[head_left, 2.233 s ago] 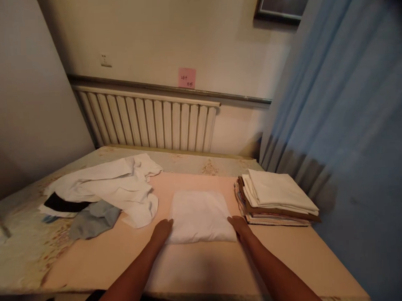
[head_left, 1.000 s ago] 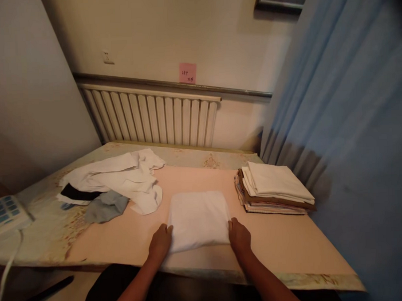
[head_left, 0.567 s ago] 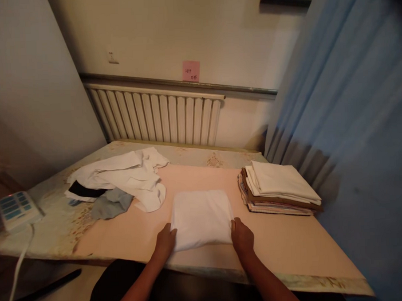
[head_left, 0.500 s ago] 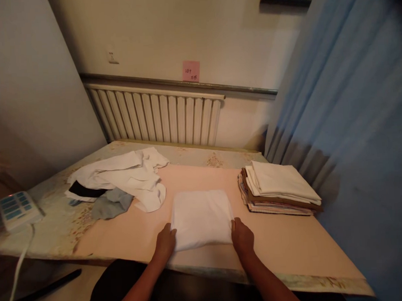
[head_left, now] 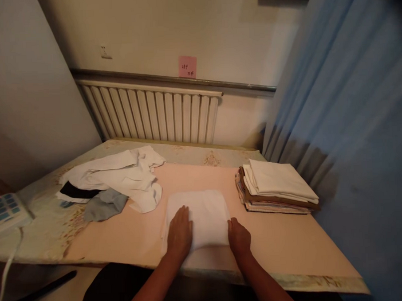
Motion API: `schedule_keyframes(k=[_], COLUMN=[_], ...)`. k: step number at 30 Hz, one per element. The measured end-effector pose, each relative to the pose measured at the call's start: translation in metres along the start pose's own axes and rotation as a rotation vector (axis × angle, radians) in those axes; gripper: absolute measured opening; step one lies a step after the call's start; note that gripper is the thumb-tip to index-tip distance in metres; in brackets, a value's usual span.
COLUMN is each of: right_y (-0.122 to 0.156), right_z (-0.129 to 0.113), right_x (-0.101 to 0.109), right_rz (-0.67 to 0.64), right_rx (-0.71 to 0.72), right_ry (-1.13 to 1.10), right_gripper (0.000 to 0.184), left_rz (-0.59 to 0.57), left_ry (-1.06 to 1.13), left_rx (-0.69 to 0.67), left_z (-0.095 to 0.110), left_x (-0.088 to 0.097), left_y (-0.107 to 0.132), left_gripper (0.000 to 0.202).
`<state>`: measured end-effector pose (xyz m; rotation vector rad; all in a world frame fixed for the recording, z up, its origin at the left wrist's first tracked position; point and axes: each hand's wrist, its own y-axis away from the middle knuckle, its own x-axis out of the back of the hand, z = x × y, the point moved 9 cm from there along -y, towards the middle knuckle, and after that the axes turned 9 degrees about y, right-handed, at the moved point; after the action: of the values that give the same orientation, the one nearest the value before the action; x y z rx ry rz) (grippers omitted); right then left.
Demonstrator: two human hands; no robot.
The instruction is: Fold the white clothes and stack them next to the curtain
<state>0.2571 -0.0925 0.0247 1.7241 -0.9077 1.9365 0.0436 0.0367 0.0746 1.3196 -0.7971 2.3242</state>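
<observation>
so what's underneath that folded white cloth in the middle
The pink sheet shows around the folded white cloth, seemingly beneath it. The left hand lies on top; the right hand holds its right edge. Whatever the cloth covers is hidden.

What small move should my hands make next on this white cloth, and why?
Probably smooth your left hand outward along the white cloth: it lies palm-down over the cloth's left part, while your right hand holds the right edge, which may steady it.
</observation>
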Motion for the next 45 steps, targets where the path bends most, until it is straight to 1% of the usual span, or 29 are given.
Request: schedule_keyframes(k=[2, 3, 5, 7, 9, 11, 13, 17, 20, 21, 23, 24, 25, 26, 28, 30, 31, 32, 33, 35, 38, 41, 45], right_y=[0.0, 0.0, 0.0, -0.002, -0.003, -0.005, -0.006, -0.007, -0.01, -0.011, -0.011, -0.009, -0.007, -0.002, 0.009, 0.02, 0.023, 0.023, 0.021, 0.011, 0.0, -0.003, -0.001], right_z=[0.0, -0.001, 0.0, 0.001, 0.004, 0.007, 0.008, 0.008, 0.016, 0.021, 0.024, 0.02, 0.009, -0.008, -0.053, -0.101, -0.118, -0.129, -0.134, -0.129, -0.108, -0.087, -0.066], right_x=[0.001, 0.001, 0.002, 0.003, 0.004, 0.005, 0.005, 0.001, 0.0, 0.002, 0.016, 0.025, 0.034, 0.041, 0.051, 0.052, 0.05, 0.045, 0.039, 0.026, 0.011, 0.007, 0.009], right_rz=[-0.002, -0.006, -0.017, -0.029, -0.043, -0.055, -0.06, -0.084, -0.119, -0.103, 0.009, 0.092, 0.176, 0.249, 0.337, 0.368, 0.363, 0.346, 0.324, 0.277, 0.23, 0.203, 0.176], right_rx=[0.0, -0.002, -0.007, -0.017, -0.028, -0.042, -0.044, -0.007, -0.019, -0.042, -0.079, -0.066, -0.024, 0.049, 0.26, 0.48, 0.55, 0.58, 0.573, 0.513, 0.456, 0.453, 0.443], right_ry=[-0.007, -0.009, -0.012, -0.012, -0.028, -0.059, -0.077, -0.036, -0.045, -0.06, -0.113, -0.156, -0.207, -0.264, -0.365, -0.425, -0.44, -0.451, -0.458, -0.454, -0.395, -0.309, -0.221], right_gripper=[0.031, 0.031, 0.031, 0.031, 0.03, 0.029, 0.028, 0.028, 0.024, 0.024, 0.026, 0.03, 0.034, 0.037, 0.042, 0.045, 0.046, 0.047, 0.047, 0.047, 0.045, 0.04, 0.041], left_rz=[-0.024, -0.048, -0.095, -0.114, -0.102, -0.079, -0.065, -0.06, -0.07, -0.073, -0.075, -0.076, -0.078, -0.083, -0.114, -0.159, -0.179, -0.191, -0.194, -0.187, -0.166, -0.142, -0.103], left_ry=[0.02, 0.02, 0.007, -0.018, -0.039, -0.048, -0.049, -0.048, -0.045, -0.043, -0.039, -0.036, -0.034, -0.032, -0.03, -0.032, -0.034, -0.034, -0.033, -0.024, -0.003, 0.003, -0.003], left_rx=[-0.115, -0.155, -0.208, -0.24, -0.255, -0.259, -0.264, -0.264, -0.255, -0.252, -0.25, -0.25, -0.248, -0.246, -0.256, -0.274, -0.284, -0.291, -0.292, -0.284, -0.263, -0.244, -0.25], left_z=[0.029, 0.039, 0.048, 0.048, 0.044, 0.042, 0.042, 0.045, 0.046, 0.045, 0.045, 0.045, 0.045, 0.044, 0.043, 0.042, 0.042, 0.042, 0.043, 0.044, 0.046, 0.046, 0.045], left_x=[-0.025, -0.039, -0.062, -0.076, -0.079, -0.077, -0.075, -0.072, -0.073, -0.074, -0.074, -0.074, -0.074, -0.075, -0.077, -0.082, -0.083, -0.084, -0.084, -0.082, -0.077, -0.075, -0.074], left_y=[-0.007, -0.01, -0.011, -0.009, -0.007, -0.006, -0.006, -0.005, -0.005, -0.006, -0.006, -0.006, -0.006, -0.006, -0.006, -0.005, -0.005, -0.005, -0.005, -0.006, -0.007, -0.008, -0.007], left_gripper=[0.05, 0.05, 0.049, 0.049, 0.05, 0.051, 0.051, 0.051, 0.051, 0.051, 0.051, 0.051, 0.051, 0.051, 0.053, 0.056, 0.058, 0.059, 0.06, 0.061, 0.059, 0.054, 0.052])
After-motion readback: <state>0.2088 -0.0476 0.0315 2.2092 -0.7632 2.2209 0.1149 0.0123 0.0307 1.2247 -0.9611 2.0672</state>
